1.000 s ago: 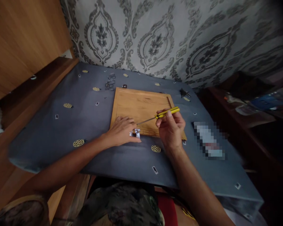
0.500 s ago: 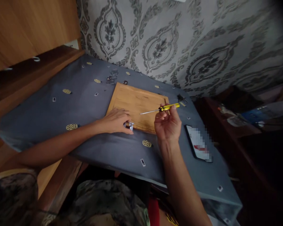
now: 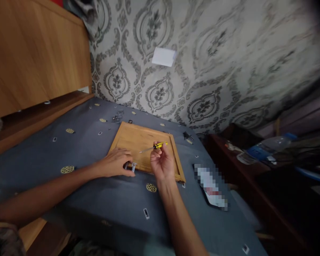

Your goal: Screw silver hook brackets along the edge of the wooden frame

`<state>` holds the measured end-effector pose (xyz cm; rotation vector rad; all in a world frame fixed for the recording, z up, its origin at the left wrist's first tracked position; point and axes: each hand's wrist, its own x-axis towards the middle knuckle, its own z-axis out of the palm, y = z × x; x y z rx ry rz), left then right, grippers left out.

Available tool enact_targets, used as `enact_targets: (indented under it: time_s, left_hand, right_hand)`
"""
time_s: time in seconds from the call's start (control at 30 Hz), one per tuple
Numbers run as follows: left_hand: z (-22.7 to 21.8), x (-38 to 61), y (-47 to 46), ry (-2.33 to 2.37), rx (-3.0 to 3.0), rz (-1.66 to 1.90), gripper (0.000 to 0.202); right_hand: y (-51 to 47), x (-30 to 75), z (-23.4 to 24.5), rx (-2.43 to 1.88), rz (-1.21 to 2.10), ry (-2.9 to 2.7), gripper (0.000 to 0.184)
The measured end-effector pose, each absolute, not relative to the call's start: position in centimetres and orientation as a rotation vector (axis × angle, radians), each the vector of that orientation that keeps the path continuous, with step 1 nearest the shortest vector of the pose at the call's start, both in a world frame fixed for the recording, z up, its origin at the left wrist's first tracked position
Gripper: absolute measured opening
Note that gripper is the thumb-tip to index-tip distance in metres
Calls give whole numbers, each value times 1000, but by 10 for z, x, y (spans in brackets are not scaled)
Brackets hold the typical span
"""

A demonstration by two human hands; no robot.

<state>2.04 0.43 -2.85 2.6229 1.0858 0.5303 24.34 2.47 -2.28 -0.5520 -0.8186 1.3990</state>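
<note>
A square wooden panel (image 3: 138, 142) with a raised frame lies on a grey cloth (image 3: 82, 170). My left hand (image 3: 114, 163) rests at the panel's near edge, its fingers curled over a small metal hinge (image 3: 130, 166). My right hand (image 3: 162, 161) is raised above the panel and pinches a yellow-handled screwdriver (image 3: 156, 146), whose thin shaft points left over the wood.
More metal fittings (image 3: 117, 116) lie on the cloth behind the panel, and a dark small piece (image 3: 187, 136) to its right. A phone (image 3: 210, 185) lies on the cloth at the right. A dark side table with a plastic bottle (image 3: 266, 146) stands further right. Patterned wallpaper fills the back.
The view has tilted up and pulled back, showing more wall. My right hand has lifted the screwdriver tip off the hinge and holds it over the panel. My left hand stays on the hinge.
</note>
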Motion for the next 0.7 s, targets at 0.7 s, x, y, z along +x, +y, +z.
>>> enact_targets:
  time_s: [0.7]
  left_hand:
    - [-28,20,10,1091,2665,542,42]
  right_hand:
    - [31,254,-29,-443,1568,-573,17]
